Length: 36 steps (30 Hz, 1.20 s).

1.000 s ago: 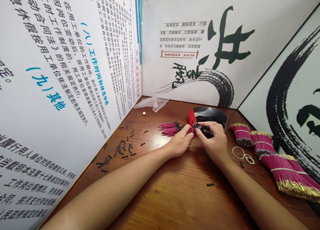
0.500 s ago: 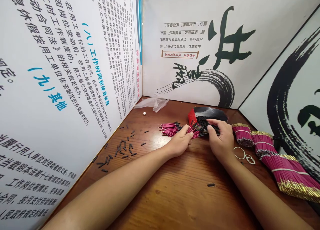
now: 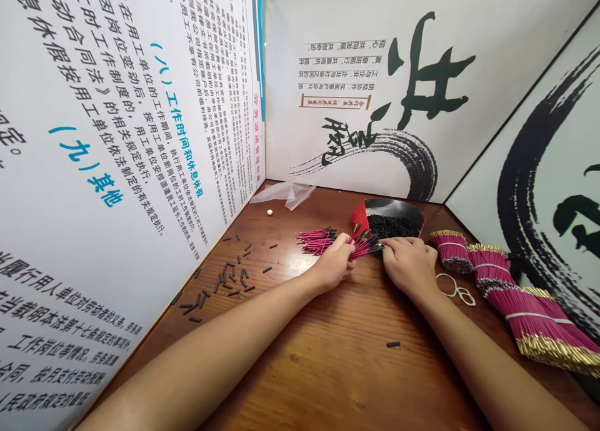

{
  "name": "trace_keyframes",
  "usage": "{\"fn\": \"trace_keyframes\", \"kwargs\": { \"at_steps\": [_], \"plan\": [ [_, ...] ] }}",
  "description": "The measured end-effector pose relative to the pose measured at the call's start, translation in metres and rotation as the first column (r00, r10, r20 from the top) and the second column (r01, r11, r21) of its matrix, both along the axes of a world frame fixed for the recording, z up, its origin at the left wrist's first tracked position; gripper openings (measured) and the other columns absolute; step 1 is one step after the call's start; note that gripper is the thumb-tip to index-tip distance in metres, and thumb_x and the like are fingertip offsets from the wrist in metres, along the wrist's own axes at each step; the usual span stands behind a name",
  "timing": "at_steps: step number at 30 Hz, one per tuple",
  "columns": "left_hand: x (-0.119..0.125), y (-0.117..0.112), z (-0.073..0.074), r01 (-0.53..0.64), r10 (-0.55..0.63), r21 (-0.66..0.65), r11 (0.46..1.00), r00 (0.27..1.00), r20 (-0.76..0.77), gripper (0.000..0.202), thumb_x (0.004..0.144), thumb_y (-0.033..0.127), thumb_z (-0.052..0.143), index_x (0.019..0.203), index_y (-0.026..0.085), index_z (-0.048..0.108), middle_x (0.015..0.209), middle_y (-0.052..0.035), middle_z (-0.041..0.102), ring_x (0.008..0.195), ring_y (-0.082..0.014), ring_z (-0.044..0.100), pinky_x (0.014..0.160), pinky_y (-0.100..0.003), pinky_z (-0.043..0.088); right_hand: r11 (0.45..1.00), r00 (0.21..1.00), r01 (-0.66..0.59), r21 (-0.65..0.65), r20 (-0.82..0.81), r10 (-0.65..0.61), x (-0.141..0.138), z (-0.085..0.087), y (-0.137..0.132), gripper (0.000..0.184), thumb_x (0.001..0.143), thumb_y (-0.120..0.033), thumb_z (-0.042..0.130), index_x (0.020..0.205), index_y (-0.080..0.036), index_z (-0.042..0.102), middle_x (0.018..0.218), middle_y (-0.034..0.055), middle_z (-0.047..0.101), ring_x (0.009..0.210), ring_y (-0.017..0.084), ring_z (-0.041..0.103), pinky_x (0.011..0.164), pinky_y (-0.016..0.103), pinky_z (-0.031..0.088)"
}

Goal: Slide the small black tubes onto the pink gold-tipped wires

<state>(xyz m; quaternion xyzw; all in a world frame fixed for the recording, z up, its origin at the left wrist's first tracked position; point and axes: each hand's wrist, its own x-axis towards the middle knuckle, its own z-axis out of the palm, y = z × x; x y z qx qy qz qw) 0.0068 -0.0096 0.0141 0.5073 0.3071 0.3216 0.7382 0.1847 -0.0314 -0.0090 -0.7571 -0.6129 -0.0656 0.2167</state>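
My left hand [image 3: 336,263] is closed around a fanned bunch of magenta wires [image 3: 360,248], whose right ends carry black sleeves. At those sleeved ends, the thumb and fingers of my right hand [image 3: 409,262] are pinched together; what lies between the fingertips is too small to make out. Just behind my right hand stands a red and black tray [image 3: 360,216] holding many short black sleeves [image 3: 394,226]. Left of my left hand, a pile of magenta wires with black ends [image 3: 315,241] lies on the table.
Loose black sleeves [image 3: 229,278] are scattered at the left, and a single sleeve [image 3: 394,344] lies in front. Banded magenta wire bundles [image 3: 539,318] line the right side beside rubber bands [image 3: 464,295]. A clear plastic bag [image 3: 293,195] lies by the back corner. Printed panels [image 3: 351,143] enclose the table.
My right hand has come down from the tray's sleeves toward the wire ends, its fingers closing together. My left hand keeps its hold on the wires, nearly unmoved.
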Motion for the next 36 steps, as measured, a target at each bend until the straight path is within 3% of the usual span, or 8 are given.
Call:
{"fn": "trace_keyframes", "kwargs": {
  "at_steps": [8, 15, 21, 24, 26, 30, 33, 36],
  "plan": [
    [-0.001, 0.01, -0.009, 0.0, 0.001, -0.016, 1.0, 0.997, 0.079, 0.012, 0.087, 0.031, 0.035, 0.08, 0.024, 0.027, 0.048, 0.0111, 0.025, 0.036, -0.0064, 0.011, 0.038, -0.018, 0.009, 0.998, 0.999, -0.033, 0.054, -0.01, 0.034, 0.001, -0.006, 0.001, 0.037, 0.088, -0.026, 0.039, 0.094, -0.023, 0.075, 0.108, 0.0058, 0.074, 0.105, 0.028, 0.051, 0.091, 0.048, 0.026],
    [-0.004, 0.011, -0.011, 0.034, -0.036, 0.017, 0.999, 0.99, 0.136, 0.017, 0.083, 0.032, 0.039, 0.075, 0.024, 0.027, 0.047, 0.0117, 0.021, 0.037, -0.0059, 0.009, 0.039, -0.019, 0.008, 0.968, 0.997, -0.076, 0.237, 0.001, 0.079, -0.001, -0.002, 0.0, 0.032, 0.09, -0.028, 0.041, 0.102, -0.021, 0.07, 0.107, 0.0081, 0.073, 0.104, 0.028, 0.053, 0.091, 0.048, 0.03],
    [-0.004, 0.012, -0.011, 0.065, -0.068, 0.024, 0.998, 0.988, 0.138, 0.018, 0.083, 0.033, 0.038, 0.072, 0.024, 0.026, 0.046, 0.0112, 0.02, 0.037, -0.0063, 0.009, 0.038, -0.02, 0.007, 0.978, 0.998, -0.065, 0.201, -0.001, 0.066, -0.002, -0.002, 0.0, 0.032, 0.089, -0.03, 0.043, 0.106, -0.02, 0.069, 0.11, 0.0088, 0.072, 0.107, 0.03, 0.053, 0.091, 0.049, 0.032],
    [-0.003, 0.012, -0.01, 0.07, -0.074, 0.033, 0.997, 0.988, 0.135, 0.016, 0.083, 0.032, 0.036, 0.073, 0.024, 0.027, 0.045, 0.011, 0.02, 0.036, -0.0066, 0.009, 0.038, -0.02, 0.008, 0.966, 0.995, -0.077, 0.245, -0.047, 0.091, -0.004, 0.002, -0.001, 0.032, 0.09, -0.032, 0.043, 0.106, -0.021, 0.069, 0.11, 0.0083, 0.072, 0.107, 0.029, 0.053, 0.092, 0.049, 0.032],
    [-0.003, 0.01, -0.01, 0.061, -0.066, 0.048, 0.997, 0.991, 0.116, 0.013, 0.083, 0.029, 0.036, 0.074, 0.024, 0.028, 0.046, 0.0108, 0.022, 0.036, -0.0067, 0.01, 0.037, -0.02, 0.008, 0.934, 0.982, -0.097, 0.345, -0.119, 0.145, -0.006, 0.007, -0.003, 0.031, 0.09, -0.033, 0.042, 0.103, -0.022, 0.068, 0.107, 0.008, 0.072, 0.106, 0.028, 0.054, 0.093, 0.048, 0.034],
    [-0.001, 0.003, -0.006, 0.059, -0.062, 0.093, 0.994, 0.997, 0.038, 0.009, 0.084, 0.023, 0.038, 0.078, 0.023, 0.031, 0.05, 0.0102, 0.026, 0.039, -0.0061, 0.013, 0.039, -0.018, 0.011, 0.8, 0.915, -0.168, 0.576, -0.212, 0.344, -0.014, 0.02, -0.01, 0.025, 0.089, -0.036, 0.047, 0.097, -0.022, 0.066, 0.1, 0.0082, 0.069, 0.099, 0.025, 0.057, 0.09, 0.042, 0.041],
    [-0.001, -0.002, -0.003, 0.051, -0.055, 0.12, 0.991, 0.998, 0.027, 0.007, 0.085, 0.02, 0.038, 0.08, 0.021, 0.033, 0.056, 0.009, 0.028, 0.044, -0.0056, 0.016, 0.043, -0.016, 0.015, 0.757, 0.899, -0.251, 0.604, -0.145, 0.414, -0.02, 0.026, -0.013, 0.017, 0.085, -0.034, 0.054, 0.091, -0.023, 0.065, 0.095, 0.0071, 0.068, 0.097, 0.025, 0.057, 0.091, 0.043, 0.041],
    [-0.001, -0.005, 0.0, 0.044, -0.049, 0.145, 0.988, 0.998, 0.029, 0.006, 0.085, 0.019, 0.038, 0.08, 0.02, 0.035, 0.06, 0.0077, 0.03, 0.047, -0.0063, 0.019, 0.045, -0.017, 0.018, 0.752, 0.894, -0.287, 0.594, -0.116, 0.432, -0.022, 0.026, -0.014, 0.012, 0.083, -0.029, 0.055, 0.081, -0.023, 0.065, 0.091, 0.0061, 0.066, 0.095, 0.025, 0.057, 0.092, 0.044, 0.041]
  ]
}}
